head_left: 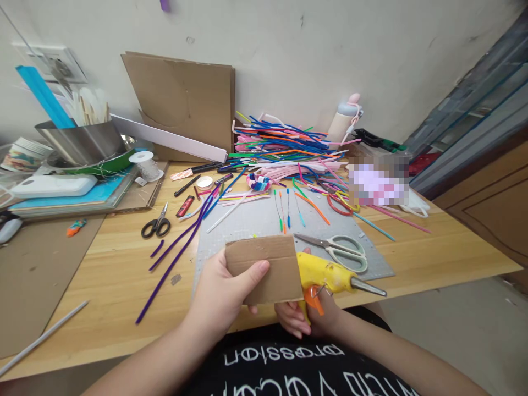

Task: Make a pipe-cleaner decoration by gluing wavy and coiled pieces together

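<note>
Nearest is the shirt I wear, and just past it I hold the card up over the near side of the surface. My left hand pinches its left part, thumb across the front, fingers mostly hidden behind. My right hand grips the glue gun, its rear partly hidden by the card, so I cannot tell whether any finger presses the trigger. The nozzle points off to my right, away from my left fingers; I judge that the safe way, as the metal may be hot. A light pinch should spare the card from creasing, and the gun wants care near the scissors on the mat.
</note>
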### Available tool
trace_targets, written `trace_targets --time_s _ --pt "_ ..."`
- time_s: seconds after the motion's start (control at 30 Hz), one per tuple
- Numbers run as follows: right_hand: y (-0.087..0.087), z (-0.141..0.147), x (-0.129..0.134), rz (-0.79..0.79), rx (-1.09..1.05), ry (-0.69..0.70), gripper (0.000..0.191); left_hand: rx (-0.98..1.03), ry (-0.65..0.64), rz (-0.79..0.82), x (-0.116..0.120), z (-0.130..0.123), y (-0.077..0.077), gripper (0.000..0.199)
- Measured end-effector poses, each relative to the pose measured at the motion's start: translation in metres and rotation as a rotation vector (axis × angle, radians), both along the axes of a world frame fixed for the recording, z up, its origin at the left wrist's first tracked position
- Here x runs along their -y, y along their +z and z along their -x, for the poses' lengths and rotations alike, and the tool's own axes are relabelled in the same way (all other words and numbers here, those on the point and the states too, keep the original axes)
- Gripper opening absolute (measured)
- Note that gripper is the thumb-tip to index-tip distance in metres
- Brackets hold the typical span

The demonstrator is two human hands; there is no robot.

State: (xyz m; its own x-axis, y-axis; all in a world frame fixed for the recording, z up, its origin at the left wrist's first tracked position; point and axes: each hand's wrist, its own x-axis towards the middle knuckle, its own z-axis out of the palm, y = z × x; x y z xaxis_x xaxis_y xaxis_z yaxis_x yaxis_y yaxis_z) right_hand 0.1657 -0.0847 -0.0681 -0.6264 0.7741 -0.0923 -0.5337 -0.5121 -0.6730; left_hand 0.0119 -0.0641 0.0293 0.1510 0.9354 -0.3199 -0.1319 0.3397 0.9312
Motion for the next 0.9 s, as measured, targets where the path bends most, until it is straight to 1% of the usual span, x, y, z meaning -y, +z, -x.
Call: trace_targets --time_s 0.07,0.33,0.5,0.6,0.77,0.9 --pt "0.0016 0.001 0.0014 0.018 0.001 -0.023 0.061 -0.009 0.011 -0.008 0.0016 -0.0005 0.0018 0.033" --pt "0.0041 0.003 -0.0002 0.026 -0.068 0.038 0.065 0.048 0.015 0.024 0.0009 -0.003 -0.0042 0.037" --pt "0.0046 0.004 0.0011 0.042 -0.03 0.001 0.066 0.035 0.026 0.019 0.0026 -0.0037 -0.0007 0.033" --pt "0.0035 0.0045 0.0003 0.042 -0.031 0.005 0.068 0.027 0.03 0.011 0.0026 -0.0032 -0.0011 0.033" --pt "-0.0007 0.0048 -0.0005 0.042 -0.063 0.007 0.065 0.029 0.027 0.004 0.002 -0.003 -0.0047 0.037" --pt "0.0015 0.0041 0.0014 0.059 -0.062 0.024 0.063 0.022 0.03 0.011 0.0032 -0.0031 -0.0036 0.035"
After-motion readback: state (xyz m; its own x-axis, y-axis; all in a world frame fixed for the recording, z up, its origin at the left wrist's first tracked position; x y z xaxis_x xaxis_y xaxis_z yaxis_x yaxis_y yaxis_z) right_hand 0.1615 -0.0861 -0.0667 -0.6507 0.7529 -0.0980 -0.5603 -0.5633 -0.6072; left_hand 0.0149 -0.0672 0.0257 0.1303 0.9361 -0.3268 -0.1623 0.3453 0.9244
